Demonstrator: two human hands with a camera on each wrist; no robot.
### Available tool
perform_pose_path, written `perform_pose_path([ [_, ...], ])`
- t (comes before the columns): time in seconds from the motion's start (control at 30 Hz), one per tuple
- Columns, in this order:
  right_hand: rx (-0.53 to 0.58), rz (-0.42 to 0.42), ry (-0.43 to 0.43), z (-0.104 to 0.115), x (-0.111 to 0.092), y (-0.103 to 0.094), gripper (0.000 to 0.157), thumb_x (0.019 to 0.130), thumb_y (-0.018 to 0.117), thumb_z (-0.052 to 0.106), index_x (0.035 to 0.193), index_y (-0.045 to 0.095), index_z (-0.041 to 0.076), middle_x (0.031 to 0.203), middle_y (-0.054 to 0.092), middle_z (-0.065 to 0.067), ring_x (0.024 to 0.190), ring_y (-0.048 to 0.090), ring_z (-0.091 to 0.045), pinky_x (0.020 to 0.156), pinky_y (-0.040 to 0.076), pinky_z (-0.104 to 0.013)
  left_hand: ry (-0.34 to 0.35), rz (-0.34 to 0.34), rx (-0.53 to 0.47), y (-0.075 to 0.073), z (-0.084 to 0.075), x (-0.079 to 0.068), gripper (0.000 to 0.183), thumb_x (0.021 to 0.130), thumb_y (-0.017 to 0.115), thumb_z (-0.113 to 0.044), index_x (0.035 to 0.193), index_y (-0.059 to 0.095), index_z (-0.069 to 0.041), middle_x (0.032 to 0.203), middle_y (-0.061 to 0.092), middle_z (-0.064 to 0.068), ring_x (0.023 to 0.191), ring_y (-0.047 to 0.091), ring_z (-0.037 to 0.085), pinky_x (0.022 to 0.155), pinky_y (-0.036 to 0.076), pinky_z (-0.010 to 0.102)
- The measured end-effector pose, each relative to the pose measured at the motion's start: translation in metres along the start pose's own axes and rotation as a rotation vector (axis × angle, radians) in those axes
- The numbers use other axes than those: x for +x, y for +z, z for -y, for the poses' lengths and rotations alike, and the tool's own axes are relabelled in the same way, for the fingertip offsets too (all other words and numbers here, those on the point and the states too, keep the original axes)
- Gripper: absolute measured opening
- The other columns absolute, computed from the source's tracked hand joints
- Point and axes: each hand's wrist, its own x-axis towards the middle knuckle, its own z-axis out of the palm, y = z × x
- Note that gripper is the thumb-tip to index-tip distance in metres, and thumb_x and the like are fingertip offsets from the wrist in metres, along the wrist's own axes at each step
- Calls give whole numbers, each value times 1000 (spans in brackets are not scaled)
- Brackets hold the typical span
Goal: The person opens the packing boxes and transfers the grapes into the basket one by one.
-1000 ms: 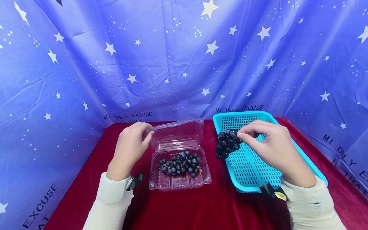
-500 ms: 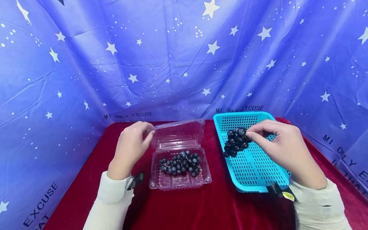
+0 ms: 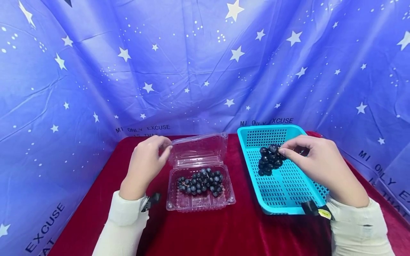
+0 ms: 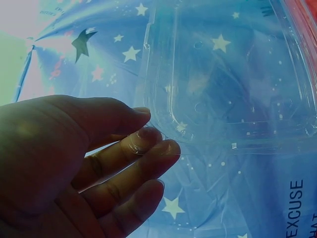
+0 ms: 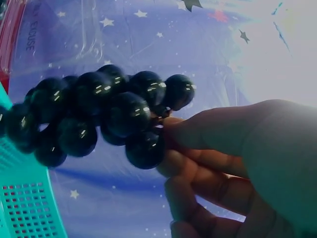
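Observation:
My left hand [image 3: 148, 161] pinches the corner of the raised lid [image 4: 223, 89] of a clear plastic clamshell box [image 3: 169, 199]. Dark grapes [image 3: 201, 182] on their stems lie in the box's bottom half. Over the turquoise basket [image 3: 248, 174], my right hand [image 3: 315, 160] pinches a small bunch of dark grapes [image 3: 269, 160] by its stem. In the right wrist view that bunch [image 5: 99, 111] hangs out to the left from thumb and fingertips, and part of the basket shows below it.
A red cloth [image 3: 205, 231] covers the table. The clamshell box stands left of the basket with a strip of cloth between them. A blue curtain [image 3: 192, 53] with white stars hangs behind and along both sides.
My right hand has moved to the right with the bunch of grapes, from the basket's left rim to over its inside. The left hand has stayed on the lid.

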Motion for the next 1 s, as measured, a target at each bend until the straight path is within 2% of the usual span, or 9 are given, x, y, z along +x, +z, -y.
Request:
perform_pose_path([
  [0.2, -40, 85, -25, -11, 2, 2, 5, 90, 82, 30, 94, 80, 31, 83, 71, 11, 70, 58, -3, 60, 45, -24, 2, -2, 1, -1, 0, 0, 4, 91, 76, -12, 95, 76, -10, 82, 70, 3, 67, 60, 19, 62, 53, 37],
  [0.43, -64, 163, -2, -18, 3, 4, 4, 90, 81, 30, 93, 80, 31, 84, 70, 12, 76, 60, -5, 63, 48, -26, -3, 6, 2, -1, -1, 0, 5, 91, 76, -12, 96, 76, -10, 83, 71, 3, 67, 60, 19, 63, 53, 37],
  [0.67, -76, 305, 40, -22, 5, 7, 6, 92, 78, 33, 91, 79, 27, 83, 66, 8, 65, 52, -11, 55, 41, -27, -3, 7, 0, -1, -1, 0, 4, 91, 76, -12, 95, 76, -10, 83, 71, 3, 68, 60, 19, 63, 53, 37],
  [0.83, -67, 374, 70, -21, 5, 10, 7, 93, 77, 30, 91, 78, 23, 80, 66, 6, 61, 51, -12, 54, 41, -28, -1, 4, -2, 0, 0, -1, 5, 91, 76, -11, 95, 76, -10, 83, 71, 3, 67, 60, 19, 63, 52, 36],
  [1.0, -75, 425, 64, -23, 5, 14, 5, 92, 78, 25, 89, 76, 22, 76, 65, 8, 57, 45, -11, 54, 38, -28, -2, 4, -5, 0, -1, -1, 5, 91, 76, -12, 95, 76, -10, 83, 71, 3, 68, 60, 19, 64, 53, 37],
])
